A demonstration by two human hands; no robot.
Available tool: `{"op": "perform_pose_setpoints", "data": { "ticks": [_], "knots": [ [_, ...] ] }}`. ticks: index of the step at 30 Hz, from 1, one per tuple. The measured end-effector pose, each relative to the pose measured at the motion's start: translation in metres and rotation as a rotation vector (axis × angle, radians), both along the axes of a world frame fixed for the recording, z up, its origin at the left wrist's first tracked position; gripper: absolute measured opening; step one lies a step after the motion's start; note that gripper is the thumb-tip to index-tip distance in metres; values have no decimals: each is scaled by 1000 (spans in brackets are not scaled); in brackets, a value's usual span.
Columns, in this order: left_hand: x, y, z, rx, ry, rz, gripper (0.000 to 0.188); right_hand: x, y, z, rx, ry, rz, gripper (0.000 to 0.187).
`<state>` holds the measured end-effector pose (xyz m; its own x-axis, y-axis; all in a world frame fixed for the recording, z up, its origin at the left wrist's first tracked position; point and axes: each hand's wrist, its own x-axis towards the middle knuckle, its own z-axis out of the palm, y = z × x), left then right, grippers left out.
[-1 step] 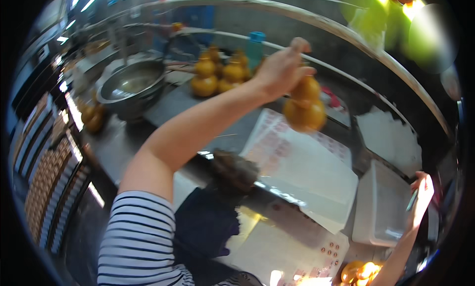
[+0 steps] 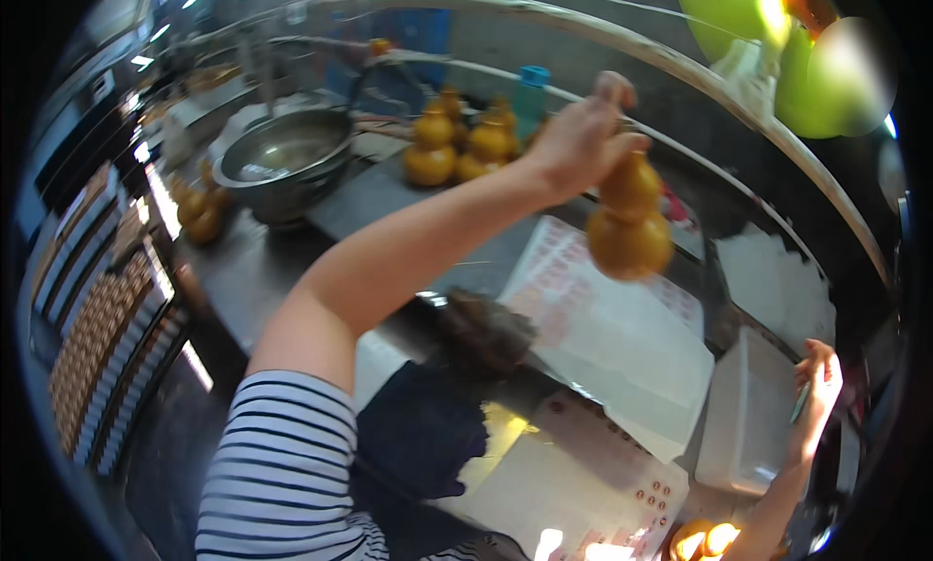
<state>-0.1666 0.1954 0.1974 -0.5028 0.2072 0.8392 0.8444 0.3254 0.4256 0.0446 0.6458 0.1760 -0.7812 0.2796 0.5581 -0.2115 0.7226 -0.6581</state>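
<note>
My left hand (image 2: 588, 143) is closed round the narrow top of an amber-yellow gourd (image 2: 630, 238). The gourd hangs upright, raised over printed white sheets (image 2: 622, 347) on the table. At the far right, my right hand (image 2: 821, 372) is beside a white plastic bin (image 2: 743, 420). Its fingers are curled around a thin greenish-grey strip (image 2: 800, 404), too small to identify. Near my right forearm, at the lower edge, are shiny golden gourds (image 2: 695, 542) in bright light. More gourds (image 2: 430, 145) stand on the table beyond my left forearm.
A metal bowl (image 2: 282, 158) is at the back left, with gourds (image 2: 199, 211) near it. A teal bottle (image 2: 530, 100) stands behind the far gourds. A pale rail (image 2: 622, 32) curves across the back. Trays of small items (image 2: 107, 347) lie left; white sheets (image 2: 777, 279) lie beyond the bin.
The view has shifted, so most of the scene sits slightly further right and lower. My left hand still holds the gourd up; my right hand stays by the bin with the thin strip.
</note>
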Motion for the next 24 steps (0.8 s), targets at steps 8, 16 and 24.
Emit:
{"op": "perform_pose_setpoints", "data": {
  "ticks": [8,16,24],
  "knots": [
    [109,-91,-24,494,-642,-663,27,5,-300,-105,-473,-168,613,85],
    [149,-257,-31,-21,-983,-470,37,32,-420,-46,-349,-226,840,93],
    [109,-436,10,-159,-13,481,26,7,-456,-45,-280,-492,673,34]
  ]
}}
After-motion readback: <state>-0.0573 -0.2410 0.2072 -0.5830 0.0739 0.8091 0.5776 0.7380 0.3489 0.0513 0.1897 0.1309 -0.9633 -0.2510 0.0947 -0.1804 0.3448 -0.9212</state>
